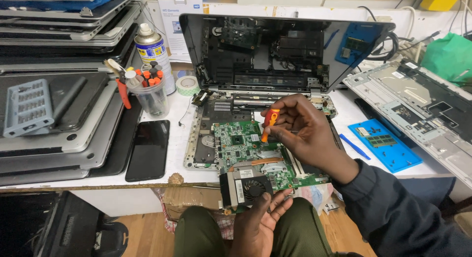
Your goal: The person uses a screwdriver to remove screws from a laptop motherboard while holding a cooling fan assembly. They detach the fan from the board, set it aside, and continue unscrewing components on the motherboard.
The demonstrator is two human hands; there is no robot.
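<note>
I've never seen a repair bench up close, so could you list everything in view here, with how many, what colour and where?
motherboard: one, green, held over the table's front edge
cooling fan: one, black, on the board's near end
opened laptop: one, black and silver, on the white table behind the board
screwdriver: one, orange and red
stacked laptops: several, silver and grey, far left
bit holder: one, grey, on that stack
phone: one, black, lying flat
cup of tools: one, clear
spray can: one, blue and yellow
tape roll: one, pale
blue mat: one, carrying memory sticks
laptop chassis: one, silver, right
left hand: under the fan
right hand: gripping the screwdriver
</note>
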